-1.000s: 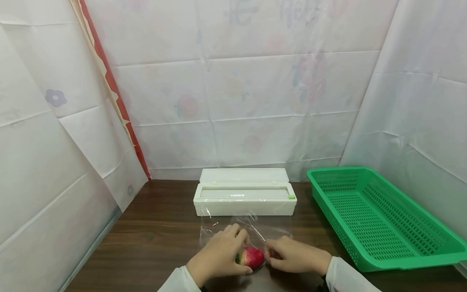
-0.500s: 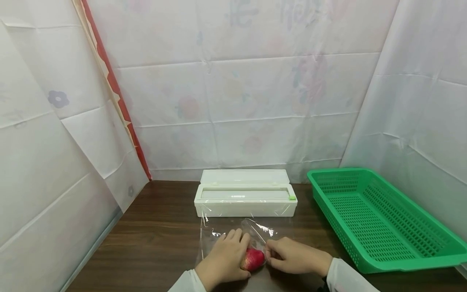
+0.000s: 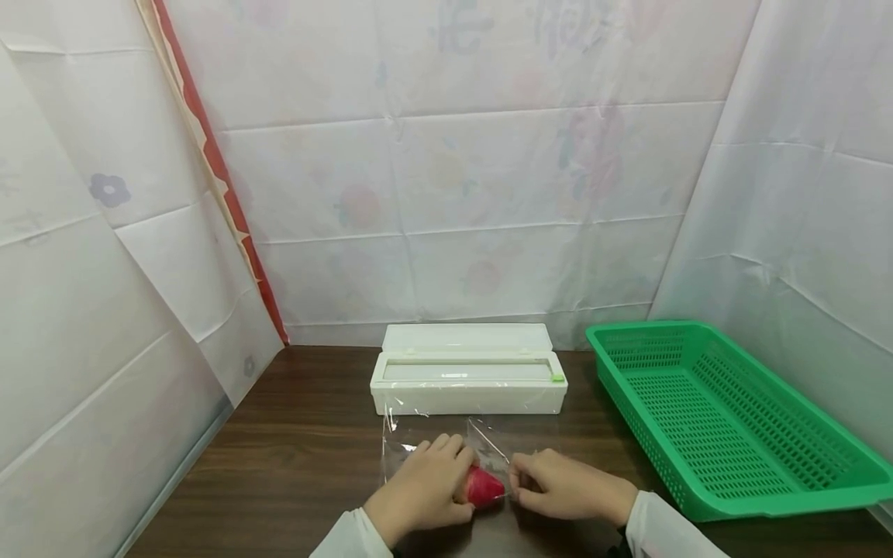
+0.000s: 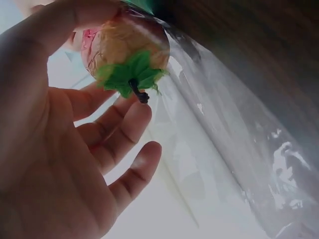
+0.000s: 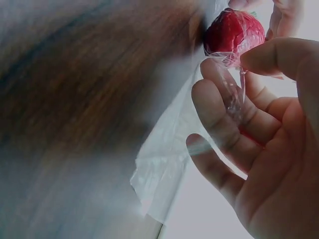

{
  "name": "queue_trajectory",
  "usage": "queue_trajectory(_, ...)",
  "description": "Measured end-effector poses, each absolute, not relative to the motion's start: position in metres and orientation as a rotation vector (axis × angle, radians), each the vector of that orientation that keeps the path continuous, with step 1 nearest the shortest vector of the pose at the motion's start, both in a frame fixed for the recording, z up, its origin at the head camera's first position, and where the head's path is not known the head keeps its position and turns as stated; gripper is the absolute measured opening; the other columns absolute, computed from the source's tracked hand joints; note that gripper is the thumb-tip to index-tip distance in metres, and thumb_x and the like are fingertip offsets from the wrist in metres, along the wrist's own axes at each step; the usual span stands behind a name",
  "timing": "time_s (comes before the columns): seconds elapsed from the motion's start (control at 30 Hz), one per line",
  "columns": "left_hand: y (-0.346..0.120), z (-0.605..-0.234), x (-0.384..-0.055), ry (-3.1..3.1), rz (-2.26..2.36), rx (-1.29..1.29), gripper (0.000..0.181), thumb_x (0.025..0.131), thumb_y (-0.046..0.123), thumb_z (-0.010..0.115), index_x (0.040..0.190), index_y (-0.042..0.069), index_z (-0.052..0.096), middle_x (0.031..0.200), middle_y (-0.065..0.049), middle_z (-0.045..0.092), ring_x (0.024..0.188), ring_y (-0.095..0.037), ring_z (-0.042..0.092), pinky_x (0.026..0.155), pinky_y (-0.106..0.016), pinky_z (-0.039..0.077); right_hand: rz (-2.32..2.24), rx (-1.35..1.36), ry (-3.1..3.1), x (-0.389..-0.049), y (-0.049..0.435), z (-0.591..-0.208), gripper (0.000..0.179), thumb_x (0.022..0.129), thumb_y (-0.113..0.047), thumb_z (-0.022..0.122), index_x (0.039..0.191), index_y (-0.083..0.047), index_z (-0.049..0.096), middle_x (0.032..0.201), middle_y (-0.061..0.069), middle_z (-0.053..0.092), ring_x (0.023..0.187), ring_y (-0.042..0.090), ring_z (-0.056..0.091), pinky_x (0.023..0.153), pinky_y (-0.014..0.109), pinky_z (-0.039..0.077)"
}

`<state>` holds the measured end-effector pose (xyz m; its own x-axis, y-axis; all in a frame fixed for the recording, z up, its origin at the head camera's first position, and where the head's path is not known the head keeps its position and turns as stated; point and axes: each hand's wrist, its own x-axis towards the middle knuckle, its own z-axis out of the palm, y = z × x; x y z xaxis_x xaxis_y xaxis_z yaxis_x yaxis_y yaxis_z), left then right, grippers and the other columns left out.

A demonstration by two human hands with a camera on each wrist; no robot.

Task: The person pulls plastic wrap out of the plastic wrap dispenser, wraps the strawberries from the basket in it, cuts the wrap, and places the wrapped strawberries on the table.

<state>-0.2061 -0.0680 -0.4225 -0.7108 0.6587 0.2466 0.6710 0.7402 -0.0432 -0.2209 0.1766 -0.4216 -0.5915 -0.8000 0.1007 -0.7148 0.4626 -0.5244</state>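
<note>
A red toy strawberry point(image 3: 484, 488) lies on clear cling film point(image 3: 488, 439) at the front of the table. My left hand point(image 3: 425, 484) holds it between thumb and fingers at its leafy end. Green leaves point(image 4: 130, 72) and a dark stem show in the left wrist view, beside a pale yellowish top. At the strawberry's pointed end, my right hand point(image 3: 568, 487) pinches gathered cling film between thumb and index finger. In the right wrist view, film covers the red tip, and a twisted tail of film point(image 5: 234, 102) hangs across the other fingers.
Behind the hands stands a white cling film box point(image 3: 469, 399), lid up, with a small green slider point(image 3: 557, 378) at its right end. Film stretches from it toward the strawberry. A green plastic basket point(image 3: 802, 502) stands at the right. White printed sheets point(image 3: 481, 178) enclose the table.
The strawberry has turned under my left hand; its green and yellowish end, visible a second ago, is now behind the fingers. My right hand keeps its pinch almost in place.
</note>
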Motion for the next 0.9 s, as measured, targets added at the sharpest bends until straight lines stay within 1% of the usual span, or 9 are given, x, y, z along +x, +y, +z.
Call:
queue_trajectory(0.1, -0.07, -0.423, -0.208, -2.693, -0.096, -1.061, 0.043, 0.066, 0.046, 0.067, 0.098, 0.02, 0.057, 0.089, 0.009, 0.047, 0.081, -0.009, 0.041, 0.061, -0.025, 0.038, -0.799, -1.322, 2.56, -0.222, 0.177, -0.421, 0.009, 0.091, -0.017, 0.056, 0.086, -0.023, 0.052, 0.068, -0.017, 0.051, 0.056, -0.005, 0.043, 0.048, 0.014, 0.042)
queue_trajectory(0.23, -0.072, -0.422, -0.21, -2.691, -0.156, -1.078, 0.042, 0.067, 0.043, 0.067, 0.101, 0.019, 0.06, 0.094, 0.008, 0.051, 0.084, -0.009, 0.044, 0.063, -0.026, 0.042, -0.745, -1.331, 2.65, -0.224, 0.178, -0.42, 0.01, 0.089, -0.016, 0.059, 0.087, -0.024, 0.053, 0.072, -0.018, 0.054, 0.059, -0.005, 0.045, 0.05, 0.015, 0.044)
queue_trajectory(0.3, -0.073, -0.421, -0.21, -2.694, -0.187, -1.082, 0.041, 0.068, 0.042, 0.066, 0.102, 0.02, 0.063, 0.092, 0.009, 0.05, 0.083, -0.008, 0.044, 0.063, -0.025, 0.041, -0.702, -1.356, 2.72, -0.225, 0.179, -0.419, 0.013, 0.085, -0.014, 0.062, 0.089, -0.023, 0.054, 0.077, -0.016, 0.055, 0.064, -0.003, 0.046, 0.054, 0.017, 0.045)
queue_trajectory(0.37, -0.074, -0.419, -0.212, -2.699, -0.21, -1.086, 0.039, 0.068, 0.041, 0.066, 0.101, 0.02, 0.065, 0.088, 0.01, 0.049, 0.08, -0.007, 0.043, 0.061, -0.023, 0.039, -0.653, -1.398, 2.79, -0.225, 0.178, -0.417, 0.018, 0.081, -0.016, 0.063, 0.095, -0.023, 0.055, 0.084, -0.014, 0.057, 0.072, 0.001, 0.049, 0.06, 0.02, 0.046)
queue_trajectory(0.43, -0.075, -0.417, -0.213, -2.722, -0.227, -1.091, 0.038, 0.069, 0.041, 0.065, 0.1, 0.021, 0.066, 0.083, 0.011, 0.046, 0.076, -0.006, 0.04, 0.06, -0.023, 0.037, -0.605, -1.446, 2.845, -0.223, 0.176, -0.416, 0.026, 0.079, -0.023, 0.066, 0.103, -0.024, 0.056, 0.094, -0.011, 0.059, 0.082, 0.004, 0.05, 0.067, 0.026, 0.048)
queue_trajectory(0.53, -0.076, -0.413, -0.215, -2.771, -0.233, -1.104, 0.04, 0.071, 0.042, 0.064, 0.105, 0.02, 0.067, 0.084, 0.012, 0.046, 0.077, -0.006, 0.041, 0.063, -0.024, 0.039, -0.555, -1.507, 2.895, -0.221, 0.169, -0.416, 0.043, 0.08, -0.042, 0.068, 0.116, -0.024, 0.055, 0.108, -0.011, 0.059, 0.094, 0.007, 0.05, 0.076, 0.034, 0.048)
queue_trajectory(0.63, -0.076, -0.41, -0.216, -2.811, -0.251, -1.117, 0.046, 0.074, 0.043, 0.064, 0.113, 0.019, 0.066, 0.085, 0.011, 0.046, 0.078, -0.006, 0.041, 0.067, -0.027, 0.043, -0.535, -1.511, 2.908, -0.22, 0.161, -0.417, 0.053, 0.079, -0.053, 0.067, 0.121, -0.023, 0.054, 0.113, -0.012, 0.059, 0.1, 0.006, 0.05, 0.079, 0.038, 0.048)
queue_trajectory(0.77, -0.078, -0.411, -0.219, -2.826, -0.318, -1.143, 0.048, 0.075, 0.042, 0.064, 0.117, 0.018, 0.065, 0.084, 0.011, 0.046, 0.077, -0.006, 0.041, 0.066, -0.025, 0.043, -0.51, -1.491, 2.909, -0.22, 0.155, -0.419, 0.049, 0.081, -0.051, 0.066, 0.119, -0.023, 0.056, 0.113, -0.014, 0.061, 0.1, 0.004, 0.05, 0.081, 0.037, 0.047)
queue_trajectory(0.9, -0.08, -0.412, -0.222, -2.835, -0.399, -1.181, 0.048, 0.079, 0.044, 0.063, 0.118, 0.015, 0.063, 0.093, 0.009, 0.051, 0.082, -0.005, 0.043, 0.069, -0.024, 0.047, -0.477, -1.506, 2.926, -0.223, 0.152, -0.419, 0.04, 0.083, -0.047, 0.066, 0.115, -0.025, 0.059, 0.107, -0.016, 0.062, 0.094, 0.001, 0.05, 0.077, 0.032, 0.046)
